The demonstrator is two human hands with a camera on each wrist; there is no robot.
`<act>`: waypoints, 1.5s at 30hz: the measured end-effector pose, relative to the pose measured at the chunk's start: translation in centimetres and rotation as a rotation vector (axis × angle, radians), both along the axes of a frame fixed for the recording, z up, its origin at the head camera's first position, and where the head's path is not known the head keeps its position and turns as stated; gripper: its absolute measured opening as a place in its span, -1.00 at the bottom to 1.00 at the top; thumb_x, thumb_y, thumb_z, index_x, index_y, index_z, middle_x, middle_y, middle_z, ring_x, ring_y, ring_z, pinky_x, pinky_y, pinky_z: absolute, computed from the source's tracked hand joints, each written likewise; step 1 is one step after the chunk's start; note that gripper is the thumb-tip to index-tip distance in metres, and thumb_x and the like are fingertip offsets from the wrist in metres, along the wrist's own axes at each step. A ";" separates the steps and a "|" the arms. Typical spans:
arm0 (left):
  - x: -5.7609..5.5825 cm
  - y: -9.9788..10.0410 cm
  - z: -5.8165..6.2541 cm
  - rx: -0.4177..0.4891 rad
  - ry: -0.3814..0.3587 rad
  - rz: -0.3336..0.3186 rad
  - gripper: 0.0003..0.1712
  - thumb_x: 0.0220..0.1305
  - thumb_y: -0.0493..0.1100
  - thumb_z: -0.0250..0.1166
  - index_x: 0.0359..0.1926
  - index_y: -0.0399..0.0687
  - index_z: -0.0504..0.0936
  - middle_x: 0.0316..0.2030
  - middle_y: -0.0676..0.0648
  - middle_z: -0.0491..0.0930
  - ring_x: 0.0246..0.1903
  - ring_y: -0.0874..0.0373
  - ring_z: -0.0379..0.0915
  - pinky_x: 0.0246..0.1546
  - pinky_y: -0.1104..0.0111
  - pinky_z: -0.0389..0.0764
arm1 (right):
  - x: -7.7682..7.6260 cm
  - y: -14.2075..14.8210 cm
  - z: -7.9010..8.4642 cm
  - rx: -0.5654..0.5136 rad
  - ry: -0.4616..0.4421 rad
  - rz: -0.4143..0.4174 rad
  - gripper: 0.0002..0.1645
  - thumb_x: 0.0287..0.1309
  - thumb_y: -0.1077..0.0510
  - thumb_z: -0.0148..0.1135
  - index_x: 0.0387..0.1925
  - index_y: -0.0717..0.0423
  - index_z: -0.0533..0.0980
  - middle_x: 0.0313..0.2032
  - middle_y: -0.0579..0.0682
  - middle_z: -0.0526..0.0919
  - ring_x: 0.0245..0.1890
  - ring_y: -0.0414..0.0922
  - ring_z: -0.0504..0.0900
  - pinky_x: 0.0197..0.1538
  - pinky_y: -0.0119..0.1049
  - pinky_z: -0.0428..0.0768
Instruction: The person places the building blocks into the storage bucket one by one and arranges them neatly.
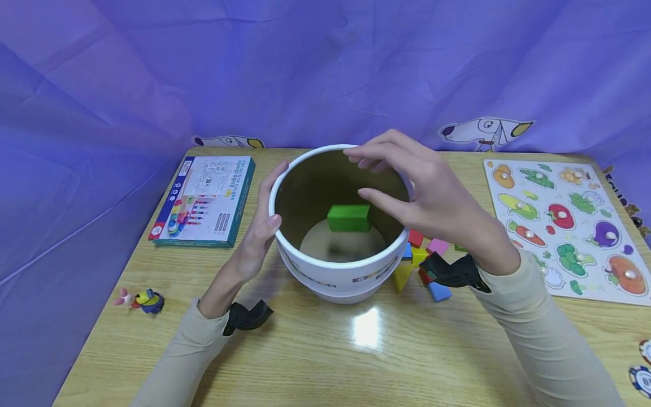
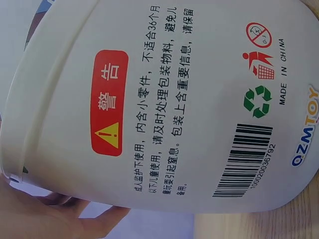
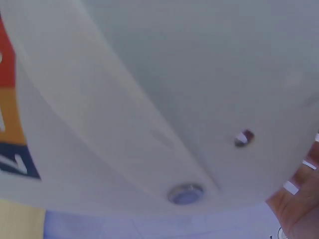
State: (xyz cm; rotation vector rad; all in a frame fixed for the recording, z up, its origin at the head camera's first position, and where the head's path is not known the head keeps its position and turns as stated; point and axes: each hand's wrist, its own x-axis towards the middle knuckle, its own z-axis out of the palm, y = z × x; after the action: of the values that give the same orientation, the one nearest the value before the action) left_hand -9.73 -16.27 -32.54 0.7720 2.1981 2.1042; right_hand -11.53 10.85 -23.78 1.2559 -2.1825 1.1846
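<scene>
A white bucket [image 1: 325, 270] stands upright on the table, its mouth facing up. Inside it is a green rectangular block [image 1: 349, 218]; whether it touches the bottom I cannot tell. My left hand [image 1: 256, 240] grips the bucket's left side, thumb and a fingertip at the rim. In the left wrist view that hand [image 2: 45, 214] lies by the printed wall. Over the right part of the bucket's mouth, my right hand [image 1: 414, 183] holds nothing, thumb and fingers spread apart. The right wrist view mostly shows white bucket wall, with part of the right hand [image 3: 301, 204] at its edge.
Several coloured blocks [image 1: 419, 256] lie right of the bucket, partly hidden by it and my right arm. A vegetable puzzle board [image 1: 569, 226] is at the right, a flat toy box [image 1: 205, 198] at the left. Small figurines [image 1: 147, 301] sit front left; chips [image 1: 641, 380] front right.
</scene>
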 end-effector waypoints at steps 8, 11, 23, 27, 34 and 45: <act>0.1 0.2 0.3 -0.013 -0.010 0.001 0.01 0.18 0.44 0.03 0.52 0.21 -0.10 0.46 0.09 -0.05 0.42 0.07 -0.07 0.32 -0.20 0.05 | 0.3 2.3 0.1 -0.039 0.012 -0.067 -0.39 -0.17 0.48 0.47 0.04 0.23 0.58 -0.04 0.06 0.62 -0.02 -0.20 0.59 0.00 -0.45 0.58; 0.1 0.2 0.2 -0.014 -0.012 0.000 -0.01 0.19 0.43 0.03 0.52 0.22 -0.11 0.46 0.08 -0.04 0.41 0.06 -0.06 0.30 -0.22 0.07 | 0.2 4.0 0.1 -0.045 0.013 -0.127 -0.37 -0.21 0.56 0.43 0.03 0.27 0.58 0.01 0.10 0.59 0.02 -0.23 0.56 0.02 -0.47 0.56; 0.2 0.0 0.2 -0.012 0.009 0.002 -0.04 0.21 0.42 0.00 0.51 0.22 -0.09 0.45 0.08 -0.01 0.40 0.06 -0.04 0.30 -0.22 0.07 | -2.7 11.5 -6.6 0.080 -0.200 -0.297 -0.39 -0.12 0.52 0.41 0.05 0.18 0.57 0.03 -0.07 0.54 0.02 -0.37 0.49 0.00 -0.68 0.47; 0.3 0.0 0.2 -0.010 0.005 0.005 -0.04 0.22 0.41 0.00 0.51 0.21 -0.10 0.44 0.07 -0.01 0.40 0.06 -0.05 0.30 -0.21 0.06 | -3.6 12.0 -9.5 0.142 -0.235 -0.403 -0.48 -0.04 0.42 0.42 0.03 0.16 0.58 0.03 -0.01 0.54 -0.03 -0.36 0.48 0.02 -0.72 0.36; 0.2 0.2 0.1 -0.005 -0.007 0.004 -0.03 0.22 0.39 0.00 0.52 0.16 -0.12 0.45 0.02 -0.02 0.40 0.03 -0.05 0.30 -0.22 0.03 | -4.3 10.8 -12.7 0.232 -0.380 -0.480 -0.55 0.05 0.34 0.35 0.04 0.22 0.56 0.00 0.18 0.53 -0.07 0.11 0.58 0.00 -0.10 0.59; 0.2 0.3 0.1 -0.003 -0.011 0.019 -0.02 0.22 0.38 -0.01 0.52 0.15 -0.12 0.46 0.01 -0.04 0.40 0.02 -0.06 0.30 -0.22 0.04 | -4.3 9.8 -14.6 0.287 -0.530 -0.519 -0.49 0.08 0.33 0.32 0.12 0.28 0.50 0.02 0.27 0.48 -0.02 0.19 0.55 0.05 0.13 0.56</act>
State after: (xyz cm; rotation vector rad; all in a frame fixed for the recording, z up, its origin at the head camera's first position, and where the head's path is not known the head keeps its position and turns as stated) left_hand -9.53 -15.99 -32.45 0.7403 2.2116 2.1081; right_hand -15.79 20.65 -38.42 0.4102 -2.8994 1.0863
